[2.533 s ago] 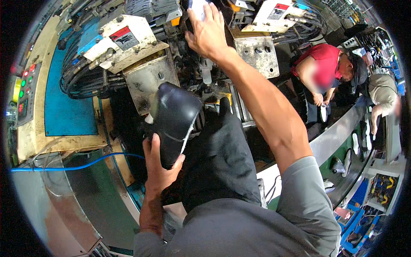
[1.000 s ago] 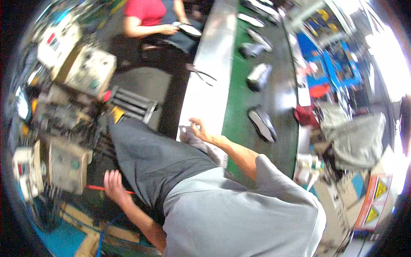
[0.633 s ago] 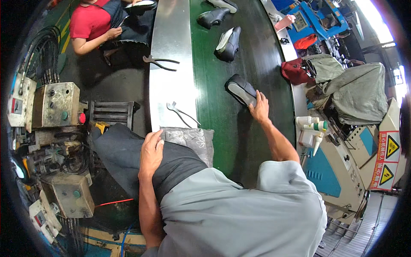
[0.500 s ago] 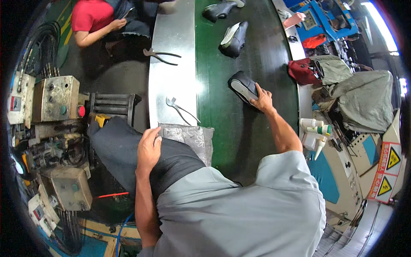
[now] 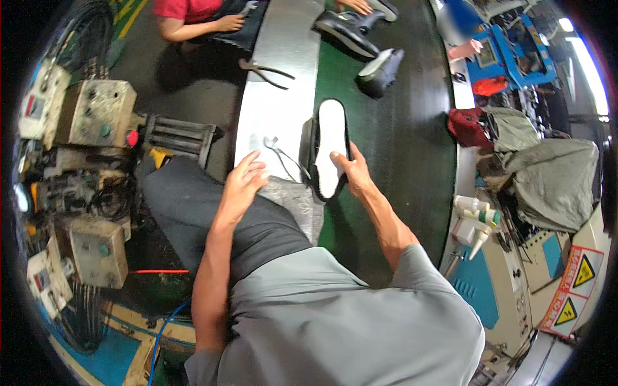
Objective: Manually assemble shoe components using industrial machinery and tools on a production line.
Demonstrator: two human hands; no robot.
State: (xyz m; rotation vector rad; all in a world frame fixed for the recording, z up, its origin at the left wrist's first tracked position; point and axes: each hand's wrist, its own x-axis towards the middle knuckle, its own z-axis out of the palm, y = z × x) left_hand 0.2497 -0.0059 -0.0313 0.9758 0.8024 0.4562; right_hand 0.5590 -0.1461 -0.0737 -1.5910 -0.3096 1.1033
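My right hand (image 5: 355, 168) grips a dark shoe (image 5: 315, 151) from its right side, thumb on the white bottom that faces up. The shoe hangs over the left part of the dark green belt, beside the metal ledge. Over my thigh, my left hand (image 5: 246, 182) is open with nothing in it, fingers apart. Between the hands, a pair of pincers (image 5: 281, 153) lies on the ledge, next to a grey patterned cloth (image 5: 297, 201) on my lap. A second pair of pincers (image 5: 267, 71) rests farther up the ledge.
Dark shoes (image 5: 381, 72) lie farther along the belt (image 5: 412, 148), where another person's hand (image 5: 355, 5) touches one. A seated person in red (image 5: 187, 14) holds a metal tool at far left. Control boxes (image 5: 103, 116) stand left; a covered machine (image 5: 553, 186) stands right.
My right hand has brought the shoe leftward from the belt's middle and turned its white bottom up. My left hand has shifted slightly right and up. More shoes and a person's hand appear at the far end.
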